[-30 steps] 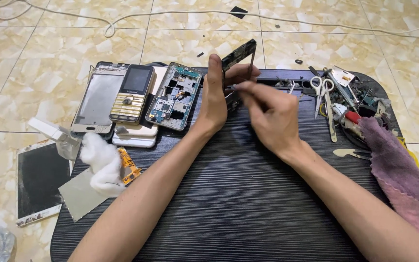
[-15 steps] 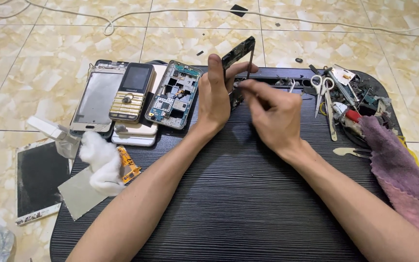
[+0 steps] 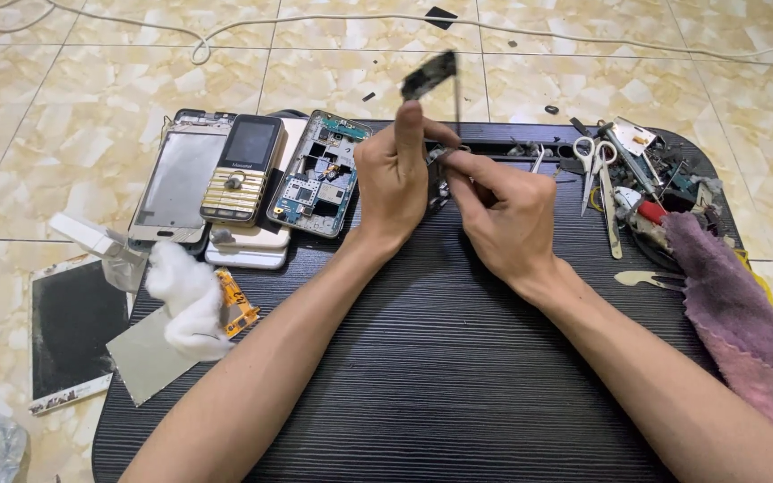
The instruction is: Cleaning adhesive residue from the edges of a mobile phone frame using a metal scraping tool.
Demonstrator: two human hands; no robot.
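My left hand [image 3: 393, 183] is closed around a stripped dark phone frame [image 3: 429, 75], holding it upright above the far middle of the counter [image 3: 422, 358]; its top end sticks out past my fingertips, tilted to the right, thin and black with a paler patch near the tip. The lower part is hidden behind my palm. My right hand [image 3: 503, 210] is pinched shut on a small thin tool [image 3: 445, 154] (too small to say what kind), its tip pressed against the frame just beside my left fingers.

Just left of my left hand lies an open phone body with its blue circuit board [image 3: 319, 174] bare. Next to that sits a gold keypad phone [image 3: 243, 168], then a silvery empty phone shell [image 3: 176, 183]. A white slab-shaped phone [image 3: 248, 250] lies under those. Nearer me on the left are a wad of cotton [image 3: 185, 291], an orange flex strip [image 3: 239, 304] and a grey sheet [image 3: 145, 358]. A cracked screen panel [image 3: 69, 331] lies on the tiled floor [image 3: 64, 107].

To the right of my right hand are scissors [image 3: 594, 165], a heap of small parts and tools [image 3: 664, 192], and a purple cloth [image 3: 735, 313] draped over the counter's edge
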